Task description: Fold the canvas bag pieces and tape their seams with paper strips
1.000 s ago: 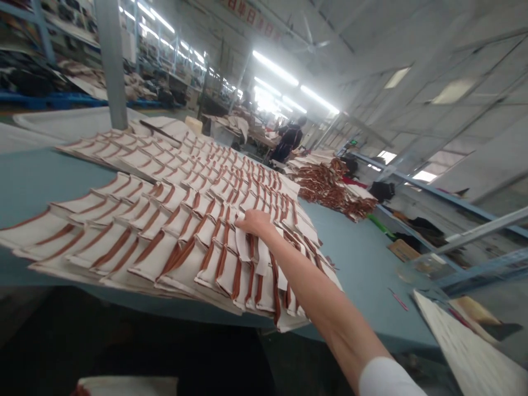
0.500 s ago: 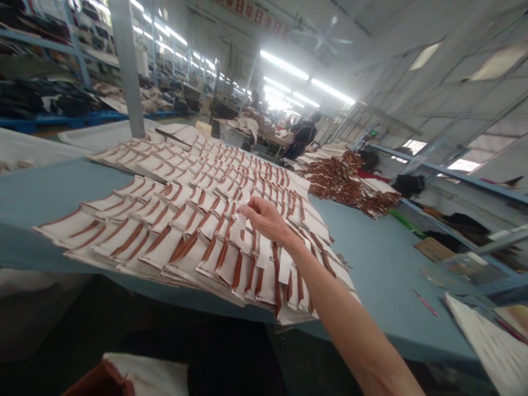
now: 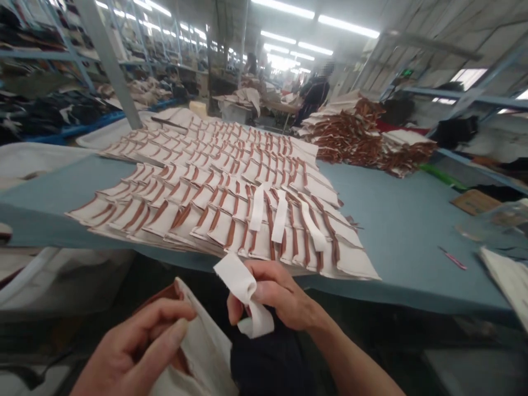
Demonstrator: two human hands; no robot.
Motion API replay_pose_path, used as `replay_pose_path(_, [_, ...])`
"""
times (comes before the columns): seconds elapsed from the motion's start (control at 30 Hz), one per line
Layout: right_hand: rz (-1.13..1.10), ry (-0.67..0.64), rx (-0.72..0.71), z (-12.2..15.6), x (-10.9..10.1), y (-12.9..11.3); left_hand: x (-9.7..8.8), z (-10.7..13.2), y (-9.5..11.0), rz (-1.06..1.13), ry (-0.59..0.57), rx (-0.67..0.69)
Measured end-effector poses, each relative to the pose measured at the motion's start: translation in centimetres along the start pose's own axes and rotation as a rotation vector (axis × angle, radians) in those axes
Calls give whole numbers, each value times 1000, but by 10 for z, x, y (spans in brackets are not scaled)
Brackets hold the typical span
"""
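Observation:
My left hand (image 3: 144, 341) pinches the upper edge of a cream fabric piece with brown lining (image 3: 206, 341), low in the view. To its right, my right hand (image 3: 274, 291) is closed on a white fabric strip (image 3: 237, 278), which curls below the fingers with its other end sticking up. Several more white strips (image 3: 280, 217) lie on overlapping rows of cream fabric pieces with brown edges (image 3: 165, 220), spread across the table beyond my hands.
The blue-green table (image 3: 371, 220) carries a tall pile of brown and cream pieces (image 3: 355, 129) at the back right. A pink-handled tool (image 3: 452, 258) and a cardboard piece (image 3: 474, 202) lie on the right. A metal post (image 3: 109, 60) rises at left. A person (image 3: 315, 96) stands farther back.
My right hand has come back from the rows toward me, carrying a white strip. My left hand has entered the view, holding the cream piece, which is now higher. The camera view has shifted.

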State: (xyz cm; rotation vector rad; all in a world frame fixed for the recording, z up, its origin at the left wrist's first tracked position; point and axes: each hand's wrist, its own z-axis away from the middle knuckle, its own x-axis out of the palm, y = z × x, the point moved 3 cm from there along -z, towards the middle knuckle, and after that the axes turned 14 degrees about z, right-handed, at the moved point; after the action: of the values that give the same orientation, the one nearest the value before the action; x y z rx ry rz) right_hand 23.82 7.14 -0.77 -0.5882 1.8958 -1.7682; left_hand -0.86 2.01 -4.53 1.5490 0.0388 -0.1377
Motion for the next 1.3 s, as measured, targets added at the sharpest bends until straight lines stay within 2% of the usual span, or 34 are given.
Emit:
replay_pose_path(0.1, [-22, -27, -5, 16, 3, 2, 16, -3, 7, 101, -218, -181])
replay_pose_path(0.2, [-68, -79, 15, 29, 6, 4, 32, -2, 14, 182, -286, -244])
replay_pose_path(0.33, [-70, -129, 107, 40, 7, 6, 49, -2, 30, 173, -261, -304])
replay_pose_path(0.5, [-46, -189, 148, 43, 6, 7, 58, -6, 50, 83, -321, -232])
replay_pose_path(0.57, [-76, -204, 156, 42, 8, 11, 57, -4, 54, 62, -285, -231])
replay_pose_path(0.7, [-230, -171, 137, 39, 15, 25, 56, 7, 58, 92, -202, -311])
replay_pose_path(0.83, [-374, -84, 164, 40, 21, 38, 51, 13, 60, 15, -121, -220])
replay_pose_path(0.9, [-353, -89, 171, 44, 21, 38, 45, 13, 56, -41, -131, -158])
replay_pose_path(0.97, [-229, -71, 189, 51, 18, 34, 40, 14, 50, -73, -160, -100])
replay_pose_path(1.0, [-122, -8, 200, 54, 14, 30, 38, 14, 47, -81, -160, -81])
replay_pose_path(1.03, [15, 95, 204, 57, 10, 25, 37, 15, 44, -82, -149, -71])
replay_pose_path(1.1, [371, 385, 139, 64, 4, 9, 35, 17, 41, -79, -97, -83])
replay_pose_path(1.17, [729, 598, -74, 69, 10, -12, 36, 17, 42, -84, -62, -98])
replay_pose_path(1.2, [864, 633, -203, 70, 19, -21, 37, 17, 45, -89, -58, -92])
replay_pose_path(1.23, [961, 631, -330, 70, 30, -28, 38, 16, 48, -97, -59, -81])
replay_pose_path(1.3, [1069, 584, -460, 66, 53, -34, 39, 15, 53, -104, -77, -50])
